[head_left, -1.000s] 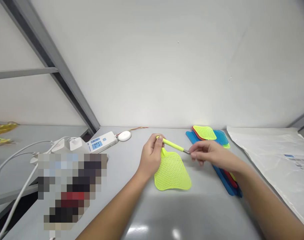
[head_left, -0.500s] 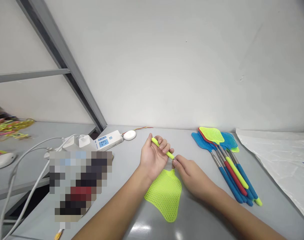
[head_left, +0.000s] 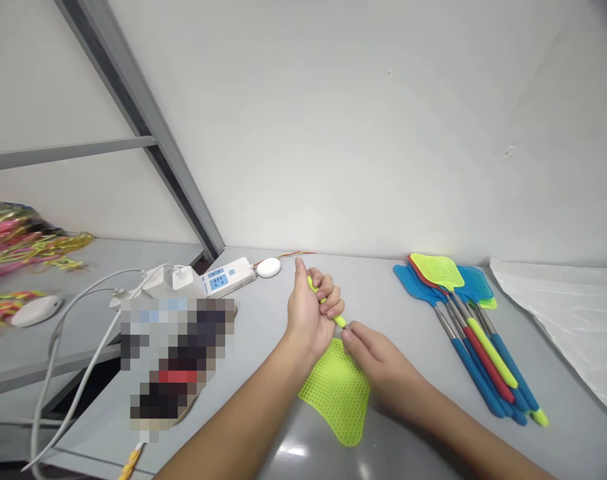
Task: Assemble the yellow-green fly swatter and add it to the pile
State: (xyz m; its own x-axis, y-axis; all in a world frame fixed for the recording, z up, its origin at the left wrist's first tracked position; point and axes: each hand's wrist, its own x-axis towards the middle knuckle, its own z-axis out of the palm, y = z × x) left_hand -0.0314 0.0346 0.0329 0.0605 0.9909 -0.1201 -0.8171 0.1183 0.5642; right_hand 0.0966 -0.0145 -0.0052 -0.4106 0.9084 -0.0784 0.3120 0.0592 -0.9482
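Observation:
A yellow-green fly swatter point(head_left: 339, 393) lies with its perforated head toward me, low over the grey table. My left hand point(head_left: 313, 307) has its fingers wrapped round the swatter's yellow-green grip. Just below the grip, my right hand point(head_left: 370, 353) pinches the metal shaft near the head, and its fingers hide most of that short shaft. To the right lies a pile of fly swatters point(head_left: 488, 350) with blue, red and yellow-green heads and grips, their heads toward the wall.
A white power strip point(head_left: 228, 277) with plugs and cables stands at the left, beside a round white device point(head_left: 268, 267). A pixelated item point(head_left: 183, 367) lies nearer me. Clear plastic sheeting point(head_left: 558, 307) covers the right side. Colourful strands point(head_left: 28, 240) lie far left.
My left fingers have closed more fully round the grip. Both hands still hold the swatter. The whole view has shifted slightly, so things appear farther right.

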